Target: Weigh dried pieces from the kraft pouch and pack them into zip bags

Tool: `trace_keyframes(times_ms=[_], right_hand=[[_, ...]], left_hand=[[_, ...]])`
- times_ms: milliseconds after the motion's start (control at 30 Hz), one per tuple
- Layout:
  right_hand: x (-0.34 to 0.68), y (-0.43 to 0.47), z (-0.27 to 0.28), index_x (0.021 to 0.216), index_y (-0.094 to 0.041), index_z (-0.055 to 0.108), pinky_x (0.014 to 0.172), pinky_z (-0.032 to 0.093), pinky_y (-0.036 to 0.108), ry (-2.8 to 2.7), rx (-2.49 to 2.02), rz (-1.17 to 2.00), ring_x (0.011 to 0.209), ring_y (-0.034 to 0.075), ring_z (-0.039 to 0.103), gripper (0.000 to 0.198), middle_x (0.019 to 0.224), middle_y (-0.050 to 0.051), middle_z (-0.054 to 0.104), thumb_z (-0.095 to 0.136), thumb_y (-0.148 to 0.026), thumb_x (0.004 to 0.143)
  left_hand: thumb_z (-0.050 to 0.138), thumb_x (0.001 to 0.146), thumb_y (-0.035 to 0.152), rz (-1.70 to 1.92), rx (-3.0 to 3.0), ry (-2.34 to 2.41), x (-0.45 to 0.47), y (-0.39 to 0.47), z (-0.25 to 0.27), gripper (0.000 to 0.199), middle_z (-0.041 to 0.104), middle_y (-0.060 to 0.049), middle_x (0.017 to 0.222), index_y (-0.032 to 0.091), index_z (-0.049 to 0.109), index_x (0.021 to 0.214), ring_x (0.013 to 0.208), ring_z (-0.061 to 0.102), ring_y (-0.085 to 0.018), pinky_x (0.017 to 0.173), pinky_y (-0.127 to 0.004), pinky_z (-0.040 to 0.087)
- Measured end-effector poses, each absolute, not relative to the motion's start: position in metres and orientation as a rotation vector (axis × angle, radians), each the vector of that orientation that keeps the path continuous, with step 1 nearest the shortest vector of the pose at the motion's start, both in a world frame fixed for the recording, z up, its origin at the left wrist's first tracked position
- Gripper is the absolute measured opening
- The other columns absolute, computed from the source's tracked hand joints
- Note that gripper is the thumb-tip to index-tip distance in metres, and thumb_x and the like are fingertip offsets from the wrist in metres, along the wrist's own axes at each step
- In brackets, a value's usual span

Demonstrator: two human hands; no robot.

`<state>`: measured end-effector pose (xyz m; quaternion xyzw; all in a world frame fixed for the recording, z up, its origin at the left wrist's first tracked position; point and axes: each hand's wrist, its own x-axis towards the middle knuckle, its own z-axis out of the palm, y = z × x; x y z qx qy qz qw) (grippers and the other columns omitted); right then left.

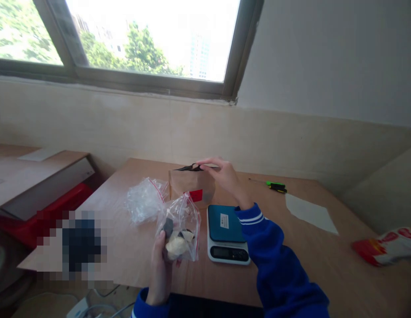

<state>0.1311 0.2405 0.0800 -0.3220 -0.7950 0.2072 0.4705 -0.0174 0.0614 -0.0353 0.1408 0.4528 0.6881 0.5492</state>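
Observation:
My left hand (162,260) holds a clear zip bag (193,221) with a red seal line. Inside it show a cream-coloured lump and dark grey pieces. Farther back stands a brown paper bag (192,181) with a red label and a dark mouth. At that mouth my right hand (220,171) has its thumb and fingers pinched together around something dark, too small to name. Under my right forearm lies a kitchen scale (214,223) with a teal top and white body, partly hidden by the sleeve.
Crumpled clear zip bags (142,203) lie left of the paper bag. At right are screwdrivers (275,185) with green and yellow-black handles, a white paper sheet (310,212) and a red-white packet (387,245). A blurred patch (81,245) covers the table's left corner. A wall and window stand behind.

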Motion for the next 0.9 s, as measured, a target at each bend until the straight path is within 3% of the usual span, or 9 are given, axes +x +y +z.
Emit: trace_keyframes(times_ms=[500,667,767,900], right_hand=[[0.140,0.238,0.078,0.087,-0.021,0.072,0.081,0.052,0.031,-1.787,-0.832,0.518,0.086,0.017,0.067,0.016,0.089,0.002,0.074,0.059,-0.031,0.087],[0.141,0.237,0.076,0.090,-0.023,0.073,0.089,0.050,0.035,-1.922,-0.833,0.411,0.096,0.019,0.064,0.018,0.096,0.004,0.073,0.059,-0.033,0.089],[0.142,0.228,0.078,0.102,-0.024,0.072,0.098,0.045,0.037,-1.929,-0.785,0.278,0.106,0.020,0.060,0.021,0.106,0.005,0.070,0.053,-0.030,0.094],[0.147,0.203,0.078,0.104,-0.023,0.068,0.087,0.049,0.033,-1.881,-0.772,0.365,0.102,0.019,0.060,0.022,0.105,0.006,0.067,0.049,-0.026,0.095]], left_hand=[[0.068,0.070,0.059,1.573,0.375,1.056,-0.018,0.062,-0.039,0.057,0.072,-0.005,0.078,0.014,0.066,0.104,0.048,0.054,-0.011,0.034,-0.019,0.034],[0.068,0.070,0.059,1.582,0.388,1.050,-0.018,0.061,-0.036,0.056,0.072,-0.005,0.080,0.013,0.067,0.102,0.046,0.051,-0.009,0.034,-0.019,0.033],[0.067,0.073,0.058,1.572,0.418,1.044,-0.018,0.061,-0.036,0.055,0.071,-0.006,0.078,0.013,0.066,0.103,0.049,0.053,-0.011,0.035,-0.019,0.035],[0.067,0.072,0.058,1.574,0.423,1.032,-0.018,0.062,-0.039,0.057,0.070,-0.005,0.075,0.013,0.065,0.106,0.049,0.053,-0.011,0.035,-0.020,0.035]])
